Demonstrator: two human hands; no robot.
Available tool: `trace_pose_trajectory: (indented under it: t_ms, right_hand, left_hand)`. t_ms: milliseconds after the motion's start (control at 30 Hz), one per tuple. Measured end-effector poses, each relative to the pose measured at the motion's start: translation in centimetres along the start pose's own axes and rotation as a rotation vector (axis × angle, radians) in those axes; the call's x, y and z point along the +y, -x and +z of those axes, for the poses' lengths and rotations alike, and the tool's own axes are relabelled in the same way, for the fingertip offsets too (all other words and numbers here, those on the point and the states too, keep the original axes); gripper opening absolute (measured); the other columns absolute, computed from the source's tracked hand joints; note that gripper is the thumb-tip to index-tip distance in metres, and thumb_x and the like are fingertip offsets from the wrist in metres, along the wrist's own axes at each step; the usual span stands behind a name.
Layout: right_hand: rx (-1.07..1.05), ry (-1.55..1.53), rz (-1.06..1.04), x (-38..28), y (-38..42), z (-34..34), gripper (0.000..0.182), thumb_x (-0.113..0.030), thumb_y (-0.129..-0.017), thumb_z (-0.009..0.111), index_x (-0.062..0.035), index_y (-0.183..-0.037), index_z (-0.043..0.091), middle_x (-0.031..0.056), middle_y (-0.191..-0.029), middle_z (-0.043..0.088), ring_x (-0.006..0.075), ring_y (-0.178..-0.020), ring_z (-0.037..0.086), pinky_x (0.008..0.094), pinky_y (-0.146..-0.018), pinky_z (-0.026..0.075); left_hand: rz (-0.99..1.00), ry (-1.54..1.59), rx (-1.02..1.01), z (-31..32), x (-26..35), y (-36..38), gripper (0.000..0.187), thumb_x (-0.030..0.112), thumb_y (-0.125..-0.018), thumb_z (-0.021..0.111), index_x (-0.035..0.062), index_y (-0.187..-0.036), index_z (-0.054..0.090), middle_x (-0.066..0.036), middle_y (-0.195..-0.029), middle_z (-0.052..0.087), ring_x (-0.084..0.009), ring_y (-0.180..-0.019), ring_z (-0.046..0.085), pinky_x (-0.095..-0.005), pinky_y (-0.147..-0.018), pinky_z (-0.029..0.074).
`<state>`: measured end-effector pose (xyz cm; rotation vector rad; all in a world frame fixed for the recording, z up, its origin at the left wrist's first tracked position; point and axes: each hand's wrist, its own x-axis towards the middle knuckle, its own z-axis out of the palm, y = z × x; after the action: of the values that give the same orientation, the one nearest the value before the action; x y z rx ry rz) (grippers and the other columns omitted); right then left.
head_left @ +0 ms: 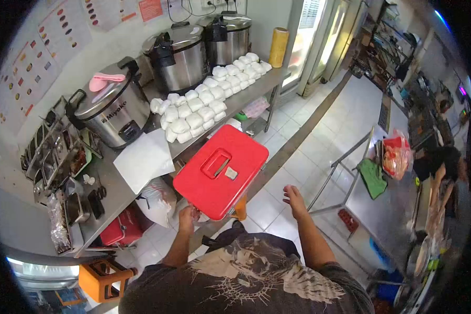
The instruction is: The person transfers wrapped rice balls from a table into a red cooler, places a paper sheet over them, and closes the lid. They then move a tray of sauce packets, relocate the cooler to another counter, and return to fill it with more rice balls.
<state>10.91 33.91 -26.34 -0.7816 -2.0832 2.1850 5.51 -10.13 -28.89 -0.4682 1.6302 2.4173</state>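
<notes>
A red cooler box (227,191) with a recessed lid handle stands in front of me, beside the steel table. My left hand (187,215) is closed at its near left corner; the fingertips are partly hidden under the lid's edge. A small pale patch (231,173) marks the lid. My right hand (294,201) is held over the tiled floor, right of the box, open with nothing in it. Many white wrapped packets (196,109) are stacked in rows on the table beyond the box. White paper sheets (145,159) lie at the table's edge, left of the box.
Large steel rice cookers (112,107) line the wall, a pink scoop (105,80) on the nearest. A yellow roll (279,47) stands at the table's far end. To the right is another metal table (387,209) with a green cloth (372,179). An orange crate (103,282) sits lower left.
</notes>
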Motion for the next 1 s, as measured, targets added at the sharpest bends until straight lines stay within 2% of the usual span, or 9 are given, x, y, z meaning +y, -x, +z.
trace_pose_trajectory:
  t_ms: [200,300,367,433,467,633,767,900,1000]
  right_hand:
    - [-0.032,0.395,-0.335,-6.7,-13.3,3.3,0.053,-0.042,-0.099,0.060,0.0018,-0.128,0.056,0.0169,-0.124,0.061,0.0267,-0.119,0.056,0.0397,-0.101,0.045]
    - [-0.105,0.476,-0.389,-9.6,-18.1,5.9,0.057,-0.042,-0.097,0.062,0.0037,-0.131,0.056,0.0214,-0.128,0.061,0.0311,-0.121,0.057,0.0403,-0.103,0.044]
    - [-0.134,0.556,-0.460,-9.7,-21.8,7.8,0.060,-0.044,-0.096,0.063,0.0048,-0.131,0.057,0.0240,-0.130,0.060,0.0335,-0.120,0.058,0.0414,-0.103,0.044]
    - [-0.245,0.543,-0.398,-11.1,-22.7,9.8,0.058,-0.046,-0.097,0.061,0.0054,-0.123,0.061,0.0273,-0.126,0.062,0.0370,-0.118,0.059,0.0427,-0.102,0.045]
    - [-0.340,0.564,-0.327,-12.6,-22.2,10.1,0.057,-0.046,-0.097,0.060,0.0053,-0.122,0.061,0.0276,-0.123,0.063,0.0376,-0.116,0.060,0.0433,-0.101,0.045]
    - [-0.580,0.561,-0.439,-13.7,-23.0,9.5,0.054,-0.043,-0.096,0.062,0.0062,-0.116,0.062,0.0286,-0.108,0.066,0.0438,-0.103,0.064,0.0474,-0.093,0.048]
    - [-0.847,0.375,-0.324,-16.8,-24.3,9.1,0.058,-0.049,-0.097,0.060,0.0050,-0.118,0.060,0.0281,-0.110,0.064,0.0415,-0.107,0.062,0.0502,-0.092,0.046]
    - [-1.032,0.328,-0.097,-24.4,-25.5,10.1,0.062,-0.058,-0.100,0.051,0.0008,-0.117,0.063,0.0127,-0.110,0.067,0.0252,-0.104,0.061,0.0378,-0.093,0.046]
    - [-1.125,0.253,-0.115,-28.2,-26.5,13.0,0.057,-0.057,-0.101,0.051,-0.0044,-0.117,0.068,0.0063,-0.104,0.067,0.0153,-0.097,0.060,0.0313,-0.087,0.047]
  left_hand:
    - [-0.187,-0.374,-0.132,-0.1,0.5,0.1,0.034,0.032,-0.102,0.052,0.0029,-0.087,0.062,-0.006,-0.071,0.059,-0.0161,-0.062,0.054,-0.0317,-0.066,0.050]
    - [-0.176,-0.253,0.032,2.2,-0.2,1.9,0.030,0.031,-0.102,0.054,0.0036,-0.091,0.061,-0.005,-0.072,0.059,-0.0156,-0.064,0.054,-0.0323,-0.067,0.050]
    - [-0.068,-0.501,0.388,3.7,-2.5,2.8,0.034,0.030,-0.103,0.051,-0.0010,-0.112,0.061,-0.011,-0.089,0.062,-0.0208,-0.081,0.059,-0.0413,-0.081,0.052]
    - [0.326,-1.021,0.830,7.6,-4.8,3.5,0.042,0.030,-0.103,0.050,-0.0043,-0.128,0.052,-0.021,-0.121,0.056,-0.0302,-0.112,0.054,-0.0483,-0.101,0.043]
    - [0.272,-1.010,0.725,9.8,-4.5,4.3,0.050,0.030,-0.104,0.048,-0.0064,-0.137,0.043,-0.027,-0.144,0.040,-0.0359,-0.134,0.039,-0.0476,-0.112,0.031]
    - [0.103,-0.027,0.900,19.9,-2.4,3.8,0.062,0.045,-0.106,0.045,-0.0039,-0.144,0.041,-0.021,-0.140,0.051,-0.0278,-0.127,0.050,-0.0407,-0.107,0.041]
    - [0.009,-0.205,0.976,22.7,0.6,6.2,0.072,0.053,-0.101,0.052,-0.0071,-0.141,0.044,-0.020,-0.136,0.057,-0.0264,-0.120,0.058,-0.0373,-0.101,0.048]
    - [0.023,-0.512,1.154,23.7,6.0,8.4,0.064,0.047,-0.098,0.063,-0.0070,-0.131,0.056,-0.014,-0.117,0.067,-0.0216,-0.104,0.065,-0.0328,-0.090,0.053]
    - [0.114,-0.523,1.052,26.7,13.8,9.7,0.049,0.036,-0.093,0.071,-0.0020,-0.123,0.063,-0.011,-0.102,0.069,-0.0146,-0.083,0.063,-0.0291,-0.071,0.051]
